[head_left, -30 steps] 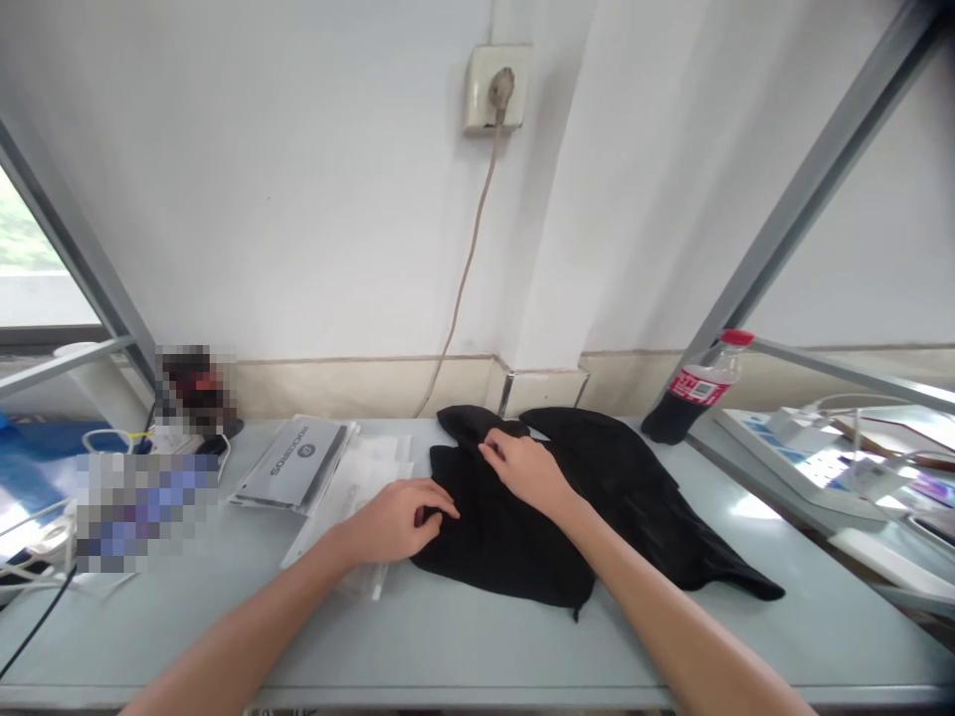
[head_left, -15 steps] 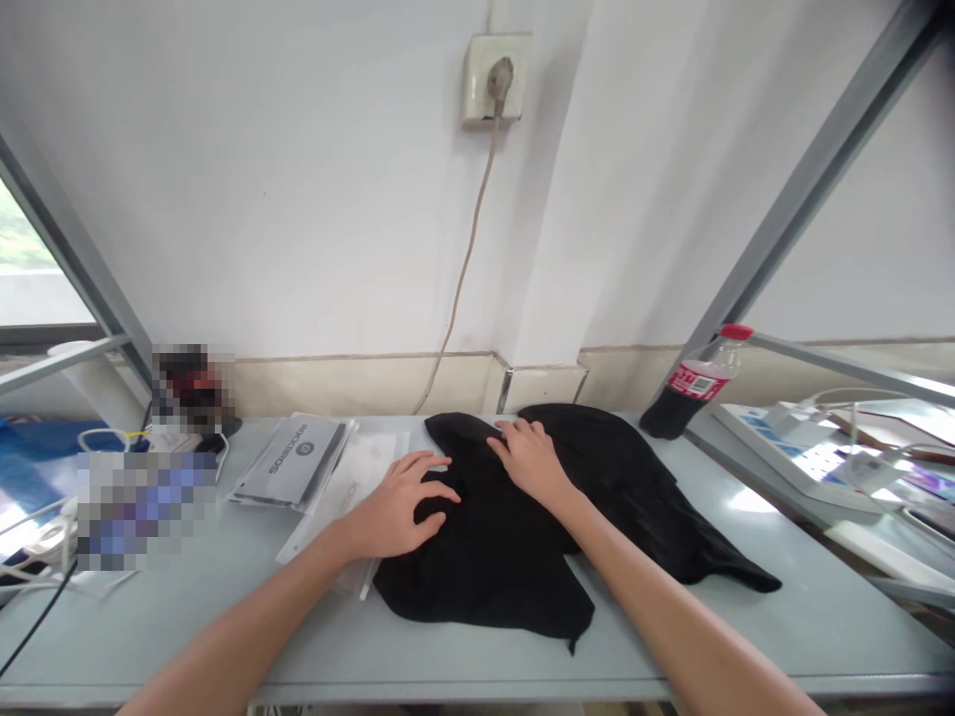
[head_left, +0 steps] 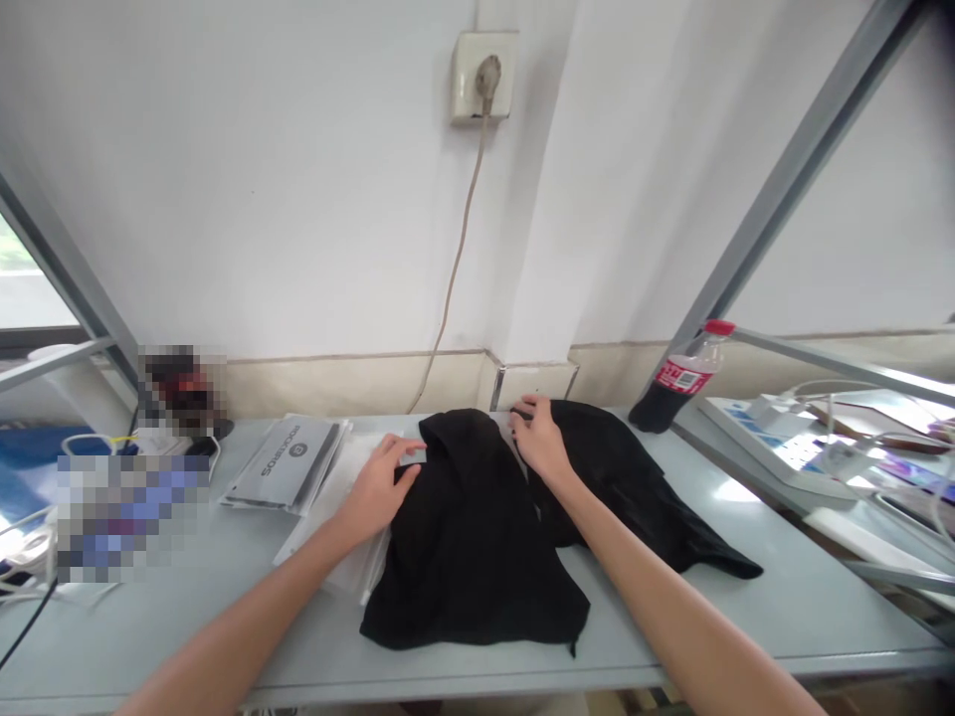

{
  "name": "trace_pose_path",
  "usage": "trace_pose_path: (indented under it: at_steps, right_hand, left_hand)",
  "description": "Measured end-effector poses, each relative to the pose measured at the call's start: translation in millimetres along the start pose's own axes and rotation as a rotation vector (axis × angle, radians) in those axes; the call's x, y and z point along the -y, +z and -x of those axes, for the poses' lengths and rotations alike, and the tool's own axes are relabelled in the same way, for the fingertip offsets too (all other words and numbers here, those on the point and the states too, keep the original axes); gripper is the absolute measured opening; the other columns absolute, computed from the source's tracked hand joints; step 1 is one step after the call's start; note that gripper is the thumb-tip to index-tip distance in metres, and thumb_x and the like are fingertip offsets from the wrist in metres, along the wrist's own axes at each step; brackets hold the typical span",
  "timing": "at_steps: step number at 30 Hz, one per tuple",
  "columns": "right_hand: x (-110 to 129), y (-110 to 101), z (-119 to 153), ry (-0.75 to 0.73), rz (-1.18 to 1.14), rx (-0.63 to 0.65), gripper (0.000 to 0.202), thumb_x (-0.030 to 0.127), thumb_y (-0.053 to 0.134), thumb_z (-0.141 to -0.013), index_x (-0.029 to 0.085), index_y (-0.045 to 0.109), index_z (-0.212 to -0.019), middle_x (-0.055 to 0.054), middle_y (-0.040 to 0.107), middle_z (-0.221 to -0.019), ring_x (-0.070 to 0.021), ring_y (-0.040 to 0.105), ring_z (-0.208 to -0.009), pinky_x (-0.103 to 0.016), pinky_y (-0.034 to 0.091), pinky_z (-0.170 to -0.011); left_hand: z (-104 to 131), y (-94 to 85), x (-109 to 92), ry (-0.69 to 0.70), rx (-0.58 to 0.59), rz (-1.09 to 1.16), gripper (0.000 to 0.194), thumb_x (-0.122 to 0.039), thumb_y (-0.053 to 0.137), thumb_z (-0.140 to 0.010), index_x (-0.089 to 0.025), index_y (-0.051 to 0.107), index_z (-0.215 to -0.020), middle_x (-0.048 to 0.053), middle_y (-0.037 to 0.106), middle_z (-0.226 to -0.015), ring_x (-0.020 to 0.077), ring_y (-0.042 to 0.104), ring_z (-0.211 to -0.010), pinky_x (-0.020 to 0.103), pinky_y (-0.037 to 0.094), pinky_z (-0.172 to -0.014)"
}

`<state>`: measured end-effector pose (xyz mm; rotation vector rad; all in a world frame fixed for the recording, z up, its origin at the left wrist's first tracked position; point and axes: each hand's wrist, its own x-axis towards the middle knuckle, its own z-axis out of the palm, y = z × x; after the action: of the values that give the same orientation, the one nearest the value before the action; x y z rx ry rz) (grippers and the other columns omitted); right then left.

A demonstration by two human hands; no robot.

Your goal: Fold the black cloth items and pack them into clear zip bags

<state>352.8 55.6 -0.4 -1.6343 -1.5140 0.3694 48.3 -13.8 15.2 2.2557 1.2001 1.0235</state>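
A piece of black fabric (head_left: 477, 547) lies spread on the desk, narrower at the top and wide at the bottom. My left hand (head_left: 379, 487) is at its upper left edge, thumb and fingers apart, gripping nothing visible. A second black fabric piece (head_left: 619, 467) lies to the right, its tail stretching toward the lower right. My right hand (head_left: 538, 438) rests at the upper left edge of that piece, in the narrow gap between both fabrics. Its fingers are bent but apart. Beneath my left forearm lies a clear zip bag (head_left: 328, 522), partly covered.
Printed grey packages (head_left: 280, 462) are stacked on the left of the desk (head_left: 448, 681). A cola bottle (head_left: 678, 383) stands at the back right, by a metal frame post. Cables, a power strip (head_left: 776, 447) and blurred items lie at the sides. A plugged cord (head_left: 463, 239) runs down the wall.
The left fabric piece now lies flatter and straighter, its top separated from the right piece. My left hand has moved slightly left; my right hand has shifted off the left piece.
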Motion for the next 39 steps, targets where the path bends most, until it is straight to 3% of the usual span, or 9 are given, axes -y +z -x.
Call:
trace_pose_path:
  at_steps: [4, 9, 14, 18, 24, 28, 33, 36, 39]
  right_hand:
    - [8, -6, 5, -0.064, 0.112, -0.004, 0.030, 0.041, 0.052, -0.097, 0.022, 0.059, -0.119, -0.011, 0.074, -0.110, -0.0254, 0.070, -0.090, -0.037, 0.050, -0.082]
    - [13, -4, 15, -0.133, 0.381, 0.298, 0.032, 0.051, 0.056, -0.098, 0.022, 0.067, -0.090, -0.006, 0.072, -0.079, -0.0252, 0.068, -0.079, -0.034, 0.046, -0.074]
    - [8, 1, 15, -0.267, 0.412, 0.186, 0.039, 0.027, 0.048, -0.101, 0.020, 0.057, -0.138, -0.014, 0.071, -0.120, -0.0284, 0.066, -0.107, -0.040, 0.049, -0.092]
    - [3, 0, 14, -0.126, 0.567, 0.159, 0.039, 0.048, 0.054, -0.100, 0.015, 0.065, -0.118, -0.024, 0.069, -0.116, -0.0408, 0.062, -0.112, -0.053, 0.047, -0.092]
    - [6, 2, 12, -0.100, 0.387, 0.313, 0.016, 0.034, 0.052, -0.101, 0.021, 0.060, -0.100, -0.013, 0.073, -0.100, -0.0334, 0.068, -0.102, -0.044, 0.048, -0.091]
    - [15, -6, 12, -0.059, 0.240, 0.295, 0.030, 0.037, 0.034, -0.108, 0.019, 0.053, -0.122, -0.013, 0.075, -0.102, -0.0284, 0.072, -0.093, -0.038, 0.053, -0.083]
    - [20, -20, 17, -0.086, -0.126, 0.502, 0.053, 0.021, 0.051, -0.094, 0.028, 0.051, -0.147, -0.011, 0.071, -0.133, -0.0254, 0.070, -0.116, -0.040, 0.055, -0.095]
    - [24, -21, 18, -0.102, -0.184, 0.534, 0.052, 0.015, 0.050, -0.088, 0.030, 0.068, -0.134, -0.006, 0.064, -0.147, -0.0258, 0.062, -0.131, -0.044, 0.049, -0.108]
    - [27, -18, 16, -0.085, -0.170, 0.470, 0.036, 0.025, 0.050, -0.093, 0.027, 0.074, -0.120, -0.005, 0.071, -0.135, -0.0266, 0.065, -0.124, -0.046, 0.049, -0.110]
  left_hand:
    - [-2, -2.6, 1, 0.043, -0.136, -0.154, 0.019, -0.022, 0.051, -0.102, -0.025, 0.065, -0.114, 0.007, 0.059, -0.120, 0.0249, 0.057, -0.119, 0.042, 0.047, -0.105]
    - [0, -8.3, -6, 0.099, 0.122, -0.179, 0.018, -0.030, 0.050, -0.105, -0.024, 0.067, -0.103, -0.001, 0.067, -0.081, 0.0182, 0.064, -0.079, 0.040, 0.048, -0.093]
    - [5, -2.1, 2, 0.163, 0.142, -0.349, 0.029, -0.041, 0.055, -0.105, -0.025, 0.065, -0.127, 0.009, 0.069, -0.136, 0.0287, 0.060, -0.132, 0.056, 0.030, -0.122]
    - [7, -0.8, 8, 0.185, 0.156, -0.343, 0.039, -0.047, 0.055, -0.105, -0.024, 0.059, -0.137, 0.012, 0.056, -0.153, 0.0303, 0.044, -0.149, 0.060, 0.022, -0.128]
    - [6, -5.6, -3, 0.232, 0.237, -0.217, 0.012, -0.026, 0.059, -0.102, -0.024, 0.066, -0.111, 0.007, 0.064, -0.120, 0.0243, 0.061, -0.115, 0.041, 0.051, -0.102]
    - [6, -7.0, -6, 0.245, 0.261, -0.234, 0.014, -0.028, 0.061, -0.101, -0.024, 0.068, -0.112, 0.006, 0.065, -0.114, 0.0250, 0.060, -0.111, 0.042, 0.050, -0.100]
    - [6, -8.7, -5, 0.252, 0.255, -0.265, 0.019, -0.035, 0.063, -0.100, -0.024, 0.069, -0.114, 0.008, 0.064, -0.117, 0.0265, 0.059, -0.110, 0.044, 0.047, -0.102]
    - [6, -8.9, -4, 0.244, 0.254, -0.272, 0.018, -0.034, 0.061, -0.102, -0.024, 0.069, -0.113, 0.007, 0.065, -0.117, 0.0258, 0.059, -0.110, 0.043, 0.046, -0.101]
    - [6, -7.8, -1, 0.230, 0.252, -0.273, 0.017, -0.034, 0.058, -0.104, -0.023, 0.069, -0.113, 0.006, 0.066, -0.116, 0.0246, 0.060, -0.109, 0.042, 0.045, -0.102]
